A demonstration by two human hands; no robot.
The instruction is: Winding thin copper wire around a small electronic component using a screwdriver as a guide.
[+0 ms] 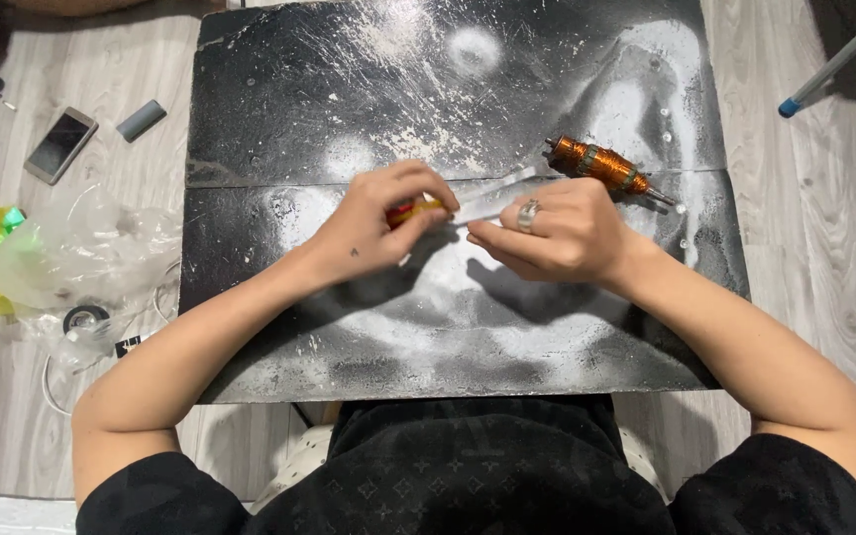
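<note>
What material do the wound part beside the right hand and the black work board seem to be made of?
Wound part: probably copper wire, shiny orange-brown turns, on a grey metal shaft. Work board: dark, matt, stone-like or painted slab, scratched and dusted white; the exact material cannot be told.

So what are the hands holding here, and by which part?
The left hand grips a red-and-yellow tool by its handle. The right hand pinches a thin pale strip near its end.

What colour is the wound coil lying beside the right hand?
Copper-orange coil, with greenish bands; head view shows it.
</note>
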